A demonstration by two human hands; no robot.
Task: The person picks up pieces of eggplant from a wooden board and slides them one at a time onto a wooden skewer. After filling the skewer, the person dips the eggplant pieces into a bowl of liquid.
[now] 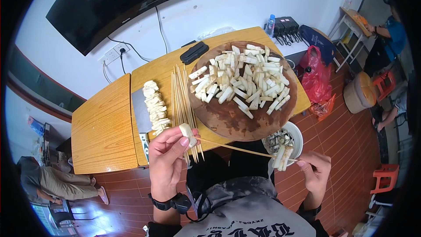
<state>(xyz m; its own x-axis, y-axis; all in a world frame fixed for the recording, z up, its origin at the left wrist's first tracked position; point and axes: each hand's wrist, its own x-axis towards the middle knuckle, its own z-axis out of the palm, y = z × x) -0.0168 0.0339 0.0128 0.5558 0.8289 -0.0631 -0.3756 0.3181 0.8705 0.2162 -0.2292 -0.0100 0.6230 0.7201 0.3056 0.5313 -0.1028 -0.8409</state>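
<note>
My left hand (169, 164) pinches a pale, peeled vegetable piece (187, 131) between thumb and fingers, with the tip of a wooden skewer (234, 148) right at it. The skewer's other end is held in the closed fingers of my right hand (315, 171). Pale vegetable strips (283, 158) are threaded on it close to that hand. Ahead, a round wooden board (232, 120) bears a heap of cut strips (245, 77). Loose bamboo skewers (180, 98) lie left of the board. Further left, more pale pieces (155, 105) rest in a row on a flat grey blade (139, 105).
A white bowl (299, 140) with dark peelings is below the board's right edge. A black case (194, 52) sits behind the board on the wooden table (103, 127). Red bags (316, 77) lie on the right. Other people (390, 35) are at the right and left edges.
</note>
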